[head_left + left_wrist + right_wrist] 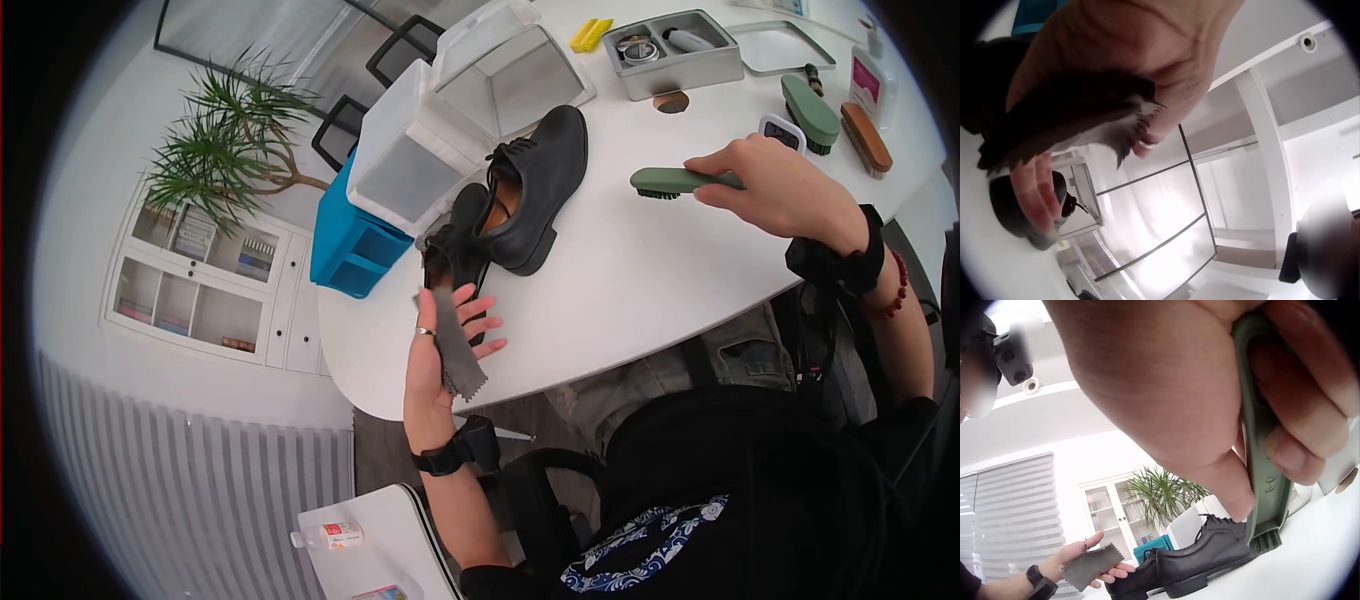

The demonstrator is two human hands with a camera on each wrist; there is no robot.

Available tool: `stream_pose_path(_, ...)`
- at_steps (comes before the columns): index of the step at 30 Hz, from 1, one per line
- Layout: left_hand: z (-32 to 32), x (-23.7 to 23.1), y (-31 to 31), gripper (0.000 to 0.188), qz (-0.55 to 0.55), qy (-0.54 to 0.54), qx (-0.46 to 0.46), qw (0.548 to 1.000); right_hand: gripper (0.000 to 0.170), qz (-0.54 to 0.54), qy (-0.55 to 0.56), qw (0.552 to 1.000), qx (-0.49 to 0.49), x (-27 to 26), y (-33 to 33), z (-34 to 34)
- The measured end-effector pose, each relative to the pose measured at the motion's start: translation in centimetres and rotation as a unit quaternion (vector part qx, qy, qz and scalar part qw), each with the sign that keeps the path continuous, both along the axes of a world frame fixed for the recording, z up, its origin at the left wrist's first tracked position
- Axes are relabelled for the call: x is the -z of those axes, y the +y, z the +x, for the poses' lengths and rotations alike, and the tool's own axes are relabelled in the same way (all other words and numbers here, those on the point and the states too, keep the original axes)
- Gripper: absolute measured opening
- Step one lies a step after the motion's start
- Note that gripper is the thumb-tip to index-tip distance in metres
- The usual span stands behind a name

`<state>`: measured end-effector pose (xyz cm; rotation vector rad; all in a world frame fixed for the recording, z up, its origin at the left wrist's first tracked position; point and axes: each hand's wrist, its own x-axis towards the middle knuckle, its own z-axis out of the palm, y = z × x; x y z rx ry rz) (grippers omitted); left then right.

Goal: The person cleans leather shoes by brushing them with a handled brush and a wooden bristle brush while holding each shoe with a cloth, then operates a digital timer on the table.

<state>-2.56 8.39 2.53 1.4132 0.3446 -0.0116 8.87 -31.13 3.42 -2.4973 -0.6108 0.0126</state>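
A grey cloth with zigzag edges lies across the palm of my left hand, whose fingers are spread. In the right wrist view the same cloth hangs past the palm. My right hand grips a small green shoe brush by its handle, bristles facing down. Between the hands stands a black lace-up leather shoe, its heel toward me. A second black shoe sits beside it, partly hidden behind the left hand and cloth.
White organizer boxes and a blue container stand behind the shoes. A metal tin, yellow brush, larger green brush, wooden brush and bottle are on the white table.
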Motion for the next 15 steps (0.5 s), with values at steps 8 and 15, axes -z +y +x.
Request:
stream_pose_path(8, 0.3, 2.3, 0.2, 0.040, 0.078, 0.074, 0.046, 0.993, 0.039, -0.030, 0.033, 0.999, 0.020, -0.7, 0.4, -0.5)
stream_pose_path(15, 0.6, 3.5, -0.7, 0.042, -0.030, 0.095, 0.073, 0.992, 0.039, -0.028, 0.030, 0.999, 0.011, -0.6, 0.2, -0.5)
